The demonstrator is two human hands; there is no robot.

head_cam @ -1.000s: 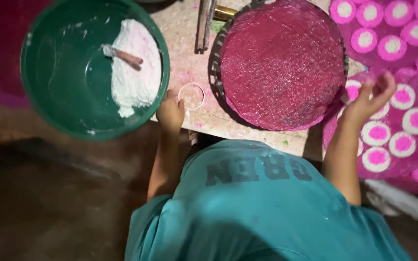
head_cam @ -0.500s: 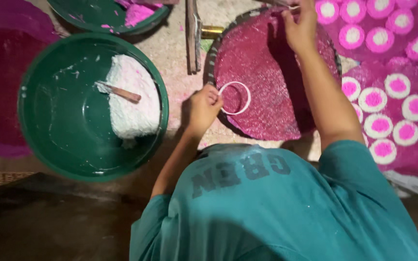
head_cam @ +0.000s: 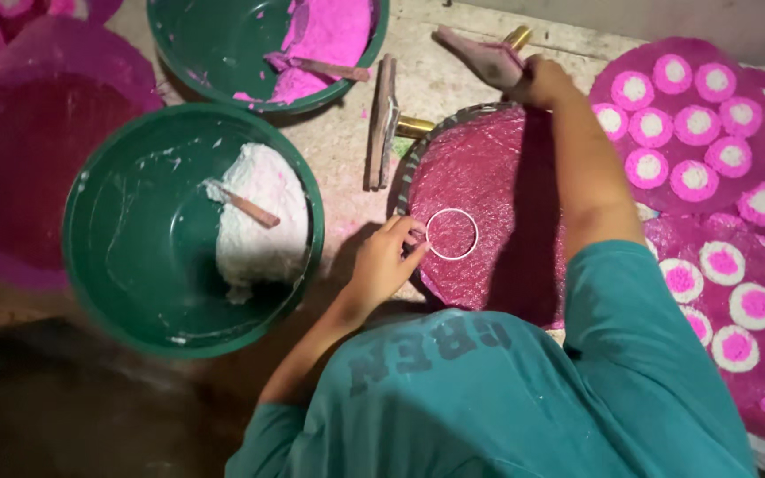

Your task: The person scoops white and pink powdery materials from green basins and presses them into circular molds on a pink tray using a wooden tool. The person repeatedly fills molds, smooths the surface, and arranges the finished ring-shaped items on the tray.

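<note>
Left hand [head_cam: 381,265] bent at wrist, fingertips pinching white ring [head_cam: 452,234] on pink mat [head_cam: 498,177]; right hand [head_cam: 537,81] outstretched, gripping pink-stained scraper [head_cam: 480,57].

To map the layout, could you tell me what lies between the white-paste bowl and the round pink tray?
In the head view, a flat tool standing on edge on bare floor lies between the bowl and the tray.

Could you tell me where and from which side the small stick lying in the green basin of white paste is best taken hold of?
Grip the stick by its bare upper-left end, coming from above and the basin's open left side. It lies tilted, its lower-right end resting on the white paste, so that end is probably messy. The green basin is bare on the left, leaving room. The left hand is nearest.
</note>
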